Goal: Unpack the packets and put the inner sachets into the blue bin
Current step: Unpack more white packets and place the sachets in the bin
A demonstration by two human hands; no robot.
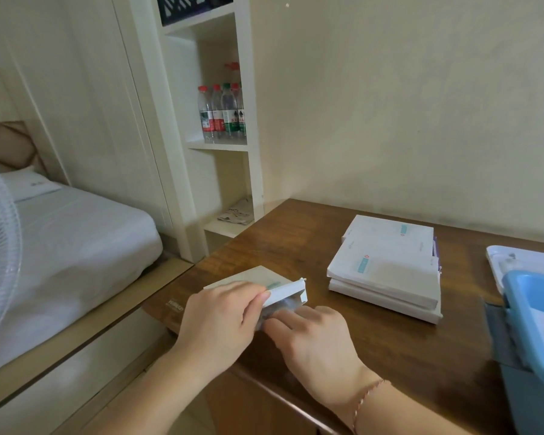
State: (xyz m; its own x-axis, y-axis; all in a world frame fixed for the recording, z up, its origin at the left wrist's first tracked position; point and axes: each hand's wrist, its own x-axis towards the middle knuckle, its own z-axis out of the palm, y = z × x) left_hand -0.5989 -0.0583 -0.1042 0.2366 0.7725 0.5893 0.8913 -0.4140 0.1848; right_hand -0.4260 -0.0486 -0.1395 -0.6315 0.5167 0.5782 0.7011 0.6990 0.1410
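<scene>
Nearest: left hand (pixel 215 321) curled over the near end of a white packet (pixel 258 285), pinning it to the wooden desk (pixel 374 356). Right hand (pixel 314 337) at the packet's open end, fingers reaching to a greyish inner sachet (pixel 277 310) partly drawn out; whether pinched or only touched, cannot tell. End flap folded back.

Right edge: blue bin (pixel 522 296), only partly in frame; pale contents visible inside, not identifiable. White tray (pixel 496 262) just behind it.

Further back: stack of white packets (pixel 387 268), apparently still sealed, well apart from the hands.

Assessment: extraction of the current sachet under way, transfer to bin outstanding; stacked packets remaining. Early to middle stage, judged by the stack.

Beyond: shelf with water bottles (pixel 222 113).
</scene>
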